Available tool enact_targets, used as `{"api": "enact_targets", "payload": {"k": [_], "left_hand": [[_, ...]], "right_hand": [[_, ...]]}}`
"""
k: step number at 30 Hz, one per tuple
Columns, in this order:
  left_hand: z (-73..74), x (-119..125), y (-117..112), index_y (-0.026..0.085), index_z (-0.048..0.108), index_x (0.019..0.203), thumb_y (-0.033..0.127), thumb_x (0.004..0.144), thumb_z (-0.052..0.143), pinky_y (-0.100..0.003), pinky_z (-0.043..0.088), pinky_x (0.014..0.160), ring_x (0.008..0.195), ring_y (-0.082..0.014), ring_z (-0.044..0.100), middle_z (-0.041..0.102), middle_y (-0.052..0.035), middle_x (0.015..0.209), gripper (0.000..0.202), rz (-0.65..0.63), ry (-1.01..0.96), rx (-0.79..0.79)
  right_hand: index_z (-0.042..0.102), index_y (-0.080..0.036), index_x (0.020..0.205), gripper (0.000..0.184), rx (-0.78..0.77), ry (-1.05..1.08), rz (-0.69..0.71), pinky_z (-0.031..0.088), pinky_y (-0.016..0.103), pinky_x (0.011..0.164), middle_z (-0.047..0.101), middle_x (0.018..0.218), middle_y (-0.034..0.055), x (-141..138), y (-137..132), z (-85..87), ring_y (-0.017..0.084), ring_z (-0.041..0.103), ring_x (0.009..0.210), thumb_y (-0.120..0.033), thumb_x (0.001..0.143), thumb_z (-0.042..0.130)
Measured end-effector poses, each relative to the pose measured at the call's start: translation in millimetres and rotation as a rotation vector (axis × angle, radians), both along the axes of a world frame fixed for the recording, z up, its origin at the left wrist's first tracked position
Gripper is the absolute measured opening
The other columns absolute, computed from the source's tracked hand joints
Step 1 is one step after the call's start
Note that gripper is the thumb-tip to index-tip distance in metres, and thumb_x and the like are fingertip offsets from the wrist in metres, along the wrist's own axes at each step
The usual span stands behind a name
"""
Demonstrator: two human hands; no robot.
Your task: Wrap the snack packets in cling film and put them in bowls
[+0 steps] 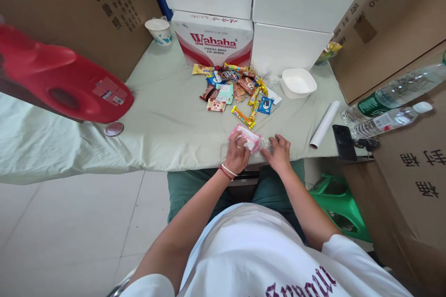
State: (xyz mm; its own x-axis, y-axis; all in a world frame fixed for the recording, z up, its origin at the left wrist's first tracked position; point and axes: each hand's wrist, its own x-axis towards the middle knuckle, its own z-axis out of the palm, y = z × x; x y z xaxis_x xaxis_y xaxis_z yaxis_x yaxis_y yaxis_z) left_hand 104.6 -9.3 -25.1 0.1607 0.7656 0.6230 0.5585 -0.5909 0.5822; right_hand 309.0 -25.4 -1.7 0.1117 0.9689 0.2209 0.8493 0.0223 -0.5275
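At the table's front edge, my left hand (238, 154) has its fingers bent over a pink-edged packet (249, 136) with a white label, gripping it against the cloth. Crinkled clear plastic wrap (264, 145) sticks out from the packet's right end. My right hand (279, 152) has its thumb and fingers closed on that wrap. Just beyond the packet lies a yellow-and-red snack bar (243, 117). Behind it is a loose pile of small wrapped snacks (240, 89), with a blue packet (265, 105) at its right side. What lies under my fingers is hidden.
A white bowl (298, 83) stands right of the snacks. White boxes (289, 46) and a Wahaha carton (214, 41) line the back. A red jug (69, 81) is at left; a paper roll (324, 125), phone (344, 142) and water bottles (390, 119) are at right.
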Motion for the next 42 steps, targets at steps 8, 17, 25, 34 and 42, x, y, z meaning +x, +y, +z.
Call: {"api": "enact_targets", "payload": {"k": [8,17,25,34,42], "left_hand": [[-11.1,12,13,0.018,0.060,0.137,0.013,0.097,0.043,-0.054,0.044,0.114,0.130,-0.0306,0.054,0.062,-0.0187,0.141,0.044,0.033,0.129,-0.127],[-12.6,12,10,0.016,0.065,0.129,0.014,0.098,0.044,-0.055,0.044,0.115,0.136,-0.0308,0.056,0.067,-0.0171,0.137,0.038,0.018,0.173,-0.095],[-9.1,-3,2,0.015,0.049,0.128,0.006,0.081,0.050,-0.046,0.054,0.107,0.130,-0.0261,0.058,0.057,-0.0205,0.134,0.048,-0.045,-0.054,-0.019],[-2.9,-13,-5,0.023,0.046,0.108,0.008,0.076,0.053,-0.046,0.053,0.102,0.121,-0.0257,0.056,0.054,-0.0140,0.121,0.036,0.073,-0.247,-0.116],[4.5,-29,24,0.021,0.063,0.091,0.024,0.090,0.050,-0.047,0.053,0.095,0.105,-0.0317,0.066,0.068,-0.0155,0.101,0.013,0.413,-0.055,-0.623]], "right_hand": [[0.068,-0.021,0.094,0.018,-0.003,0.248,0.035,0.052,0.044,0.097,0.069,0.110,0.0121,-8,-10,5.8,0.026,0.062,0.102,-0.036,0.090,0.059],[0.058,-0.023,0.083,0.022,-0.234,0.703,-0.040,0.044,0.025,0.045,0.057,0.062,-0.0046,-52,36,45.0,0.013,0.051,0.047,-0.043,0.084,0.067],[0.060,-0.020,0.093,0.010,-0.348,0.778,-0.112,0.052,0.026,0.055,0.063,0.064,-0.0027,-88,70,40.8,0.016,0.063,0.055,-0.029,0.092,0.055],[0.066,-0.018,0.121,0.032,-0.228,-0.261,0.154,0.051,0.036,0.084,0.063,0.119,0.0166,-111,36,49.6,0.028,0.064,0.104,-0.031,0.107,0.041],[0.053,-0.014,0.147,0.045,-0.111,-0.325,0.283,0.049,0.041,0.095,0.058,0.124,0.0185,-109,28,28.6,0.031,0.053,0.113,-0.027,0.104,0.050]]}}
